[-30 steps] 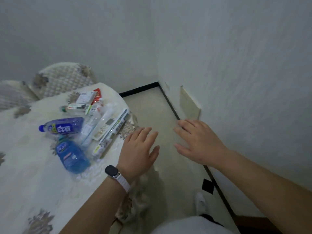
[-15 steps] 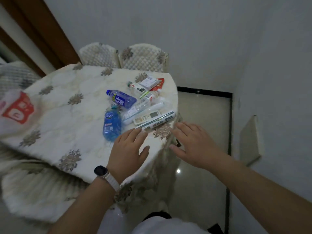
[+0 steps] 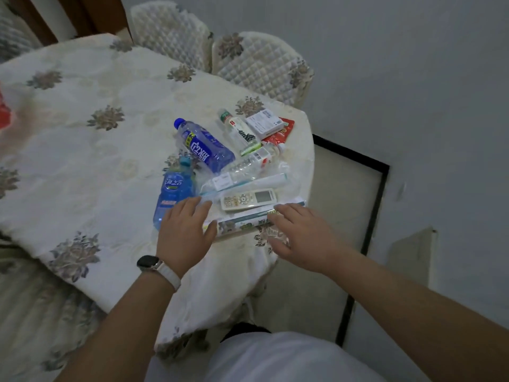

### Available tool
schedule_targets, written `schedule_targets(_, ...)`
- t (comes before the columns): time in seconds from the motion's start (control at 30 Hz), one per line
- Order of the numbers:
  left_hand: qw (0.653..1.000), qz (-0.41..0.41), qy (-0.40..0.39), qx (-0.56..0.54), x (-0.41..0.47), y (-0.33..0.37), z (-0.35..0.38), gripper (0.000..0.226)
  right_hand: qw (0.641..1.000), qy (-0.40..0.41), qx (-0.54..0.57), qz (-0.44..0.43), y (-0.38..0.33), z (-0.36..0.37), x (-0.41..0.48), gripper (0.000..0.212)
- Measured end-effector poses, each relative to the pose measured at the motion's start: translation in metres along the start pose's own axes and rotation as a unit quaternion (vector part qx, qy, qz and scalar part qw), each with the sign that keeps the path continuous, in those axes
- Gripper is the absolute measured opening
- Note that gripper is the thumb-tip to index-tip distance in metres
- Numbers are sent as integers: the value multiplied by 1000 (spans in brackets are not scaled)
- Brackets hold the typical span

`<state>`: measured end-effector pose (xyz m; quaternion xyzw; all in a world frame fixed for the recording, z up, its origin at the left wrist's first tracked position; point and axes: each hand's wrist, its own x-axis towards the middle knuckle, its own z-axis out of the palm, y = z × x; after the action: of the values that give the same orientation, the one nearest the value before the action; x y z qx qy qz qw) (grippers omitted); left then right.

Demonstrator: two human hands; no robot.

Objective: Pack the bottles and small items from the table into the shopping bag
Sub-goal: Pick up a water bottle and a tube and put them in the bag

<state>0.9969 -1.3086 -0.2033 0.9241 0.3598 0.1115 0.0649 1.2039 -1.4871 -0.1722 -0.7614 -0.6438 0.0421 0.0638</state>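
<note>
A pile of items lies at the table's right end: a dark blue drink bottle [image 3: 204,146], a light blue bottle [image 3: 172,195], a clear bottle [image 3: 248,164], a small green-capped bottle [image 3: 239,128], a white box [image 3: 264,123], a red pouch [image 3: 281,132], a white remote control [image 3: 248,199] and a long flat box [image 3: 243,220]. My left hand [image 3: 186,233], fingers spread and holding nothing, hovers over the light blue bottle's base and the long box's left end. My right hand [image 3: 300,235], also spread and holding nothing, is over the box's right end. A red and white bag [image 3: 5,113] shows at the far left edge.
The table [image 3: 82,150] wears a cream floral cloth. Two quilted chairs [image 3: 259,64] stand behind it against the wall. To the right is bare floor [image 3: 330,230] with a black border along the wall. A watch is on my left wrist.
The view has swung left and down from the wall and floor onto the table. Both open hands have moved forward from the table's edge to over the nearest items.
</note>
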Motion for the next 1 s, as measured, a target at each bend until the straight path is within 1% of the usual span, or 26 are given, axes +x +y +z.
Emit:
schedule_targets(0.2,994,-109,2,-8,55,-51,31,53,997,-69,42,1,4,35,64,51)
schedule_targets(0.3,985,-171,-18,-24,64,-61,44,65,993,-107,44,-2,10,52,78,51)
schedule_targets(0.37,981,-189,-24,-36,66,-65,50,72,991,-129,39,-7,16,60,86,52)
schedule_targets(0.53,957,-279,-46,-68,74,-62,55,84,985,-161,20,-62,33,82,105,50)
schedule_targets(0.63,933,-344,-67,-79,78,-59,53,93,975,-199,14,-102,40,91,115,50)
schedule_targets(0.7,911,-392,-90,-91,80,-55,50,90,968,-218,14,-127,43,92,119,53)
schedule_targets(0.8,879,-450,-104,-117,80,-44,42,74,958,-235,17,-162,49,93,125,56)
schedule_targets(0.9,848,-503,-83,-148,72,-26,36,68,952,-241,32,-185,57,87,129,54)
schedule_targets(1.0,831,-532,-36,-157,58,-4,28,62,951,-233,38,-199,67,76,130,50)
